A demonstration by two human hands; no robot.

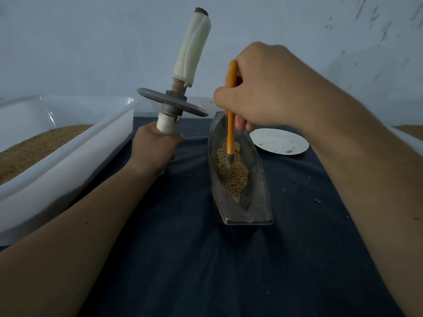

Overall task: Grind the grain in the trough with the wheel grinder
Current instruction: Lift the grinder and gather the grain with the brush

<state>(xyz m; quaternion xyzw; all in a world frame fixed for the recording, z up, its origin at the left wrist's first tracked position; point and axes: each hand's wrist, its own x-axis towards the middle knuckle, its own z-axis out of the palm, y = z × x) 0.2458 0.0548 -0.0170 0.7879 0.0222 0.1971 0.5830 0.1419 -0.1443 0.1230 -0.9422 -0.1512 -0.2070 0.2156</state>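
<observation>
- The worktop (206,259) is covered by a dark blue cloth, with a few stray specks lying on it to the right.
- A white plastic tub (57,179) stands along the left edge. It holds a bed of fine brown meal (34,145).
- The corner of a second tub (409,139) shows at the far right, with the same brown stuff inside.
- The wheel grinder (160,98) is lifted clear of the worktop, left of the trough's far end. It stands nearly upright and leans a little to the right, with its grey disc roughly level. Pale cloth wraps the upper handle.
- The trough (256,195), a boat-shaped grey metal vessel, lies just right of centre, pointing away from the person.
- The grain (235,177) is heaped in the middle of the trough's channel and thins out toward the near end.
- A round white plate (279,140) sits beside the trough's far right side, carrying only a few crumbs.
- The left grip (155,149) is clenched round the grinder's lower handle.
- The right grip (258,92) pinches a brush (231,124) by its orange handle, over the trough's far half.
- The brush's bristles rest in the grain.
</observation>
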